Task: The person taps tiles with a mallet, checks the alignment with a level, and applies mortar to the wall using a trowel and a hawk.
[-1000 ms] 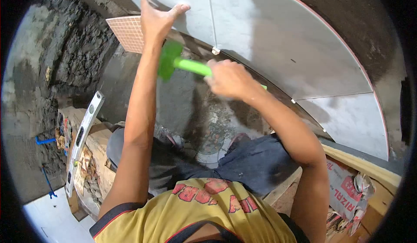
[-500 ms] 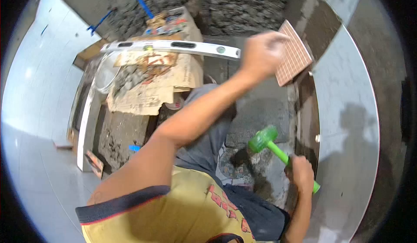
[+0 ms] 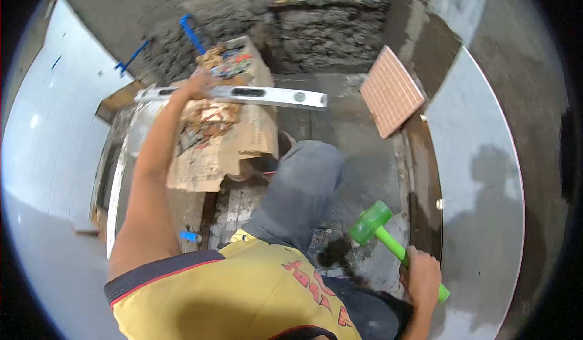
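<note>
My left hand (image 3: 197,85) is on the silver spirit level (image 3: 276,96), its fingers bent around the bar left of its middle slot; the fingertips are slightly blurred. The level lies across a torn brown cardboard piece (image 3: 258,130) with scraps and rubble on it. My right hand (image 3: 423,275) is closed around the bright green handle of a mallet (image 3: 371,221), held low with its green head up and to the left. A pinkish-brown gridded tile (image 3: 392,91) leans at the right wall, with neither hand touching it.
Pale wall panels stand on the left (image 3: 54,133) and right (image 3: 480,188). Rough wet-looking mortar (image 3: 331,33) covers the back wall. Blue clamp-like pieces (image 3: 192,33) stick up behind the cardboard. My bent knee (image 3: 303,170) is between the cardboard and the mallet.
My left hand has left the tile's edge and swung left onto the spirit level. The right hand still grips the mallet. The view has shifted slightly.
</note>
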### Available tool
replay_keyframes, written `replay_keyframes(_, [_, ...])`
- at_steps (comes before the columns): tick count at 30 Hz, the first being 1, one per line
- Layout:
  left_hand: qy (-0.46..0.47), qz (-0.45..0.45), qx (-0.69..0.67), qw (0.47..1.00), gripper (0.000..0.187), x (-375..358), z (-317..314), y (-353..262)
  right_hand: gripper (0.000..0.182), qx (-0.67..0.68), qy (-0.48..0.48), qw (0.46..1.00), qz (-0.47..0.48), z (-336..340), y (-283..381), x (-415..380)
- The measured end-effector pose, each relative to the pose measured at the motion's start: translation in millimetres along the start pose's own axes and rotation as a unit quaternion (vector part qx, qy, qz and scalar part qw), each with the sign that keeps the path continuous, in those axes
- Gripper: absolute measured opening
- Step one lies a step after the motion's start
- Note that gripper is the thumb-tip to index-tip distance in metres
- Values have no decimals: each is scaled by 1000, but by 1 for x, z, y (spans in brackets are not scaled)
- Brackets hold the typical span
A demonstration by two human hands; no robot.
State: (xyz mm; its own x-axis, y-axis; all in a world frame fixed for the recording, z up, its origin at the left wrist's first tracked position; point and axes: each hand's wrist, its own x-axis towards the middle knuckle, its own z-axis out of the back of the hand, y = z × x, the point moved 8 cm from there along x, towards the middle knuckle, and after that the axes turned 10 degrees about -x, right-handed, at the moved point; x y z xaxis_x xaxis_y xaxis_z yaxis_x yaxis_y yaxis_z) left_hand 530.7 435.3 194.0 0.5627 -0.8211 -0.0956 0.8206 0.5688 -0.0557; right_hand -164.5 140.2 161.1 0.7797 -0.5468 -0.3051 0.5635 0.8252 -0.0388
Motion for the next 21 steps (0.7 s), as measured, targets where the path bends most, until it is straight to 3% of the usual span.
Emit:
replay_keyframes(1, [100, 2, -40, 994, 80, 11, -10, 10, 21, 6, 10, 1000, -10, -6, -4, -1])
replay_keyframes(2, [79, -86, -6, 993, 79, 17, -24, 33, 20, 3, -6, 1000, -1, -11, -5, 0])
replay_keyframes(3, [138, -94, 40, 985, 76, 20, -26, 19, 19, 1, -22, 1000, 4, -16, -8, 1])
replay_keyframes(5, [55, -78, 20, 995, 73, 13, -18, 25, 18, 11, -36, 999, 4, -20, -11, 6])
replay_keyframes(6, [64, -39, 10, 997, 73, 20, -23, 33, 19, 26, -30, 999, 1, -21, -11, 7])
replay_keyframes(8, [65, -82, -13, 994, 73, 14, 3, 13, 19, 35, -22, 999, 2, -23, -12, 8])
replay_keyframes(12, [-161, -68, -64, 983, 67, 6, 167, -8, 15, 35, -7, 999, 13, -20, -9, 5])
replay_keyframes(13, [-215, -104, -109, 965, 61, 13, 218, 21, 13, 35, -2, 999, 20, -19, -8, 4])
replay_keyframes(14, [-261, -162, -72, 949, 55, 2, 283, 1, 13, 38, 5, 999, 18, -19, -9, 3])
replay_keyframes(16, [-411, -112, -32, 904, 52, -22, 393, -36, 12, 42, 24, 999, 15, -22, -8, 3])
replay_keyframes(18, [-509, -123, -83, 848, 50, -52, 455, -91, 18, 47, 14, 999, 15, -26, -6, 4])
replay_keyframes(21, [-562, -186, -217, 776, 49, -75, 485, -169, 21, 41, 4, 999, 27, -36, -2, 7])
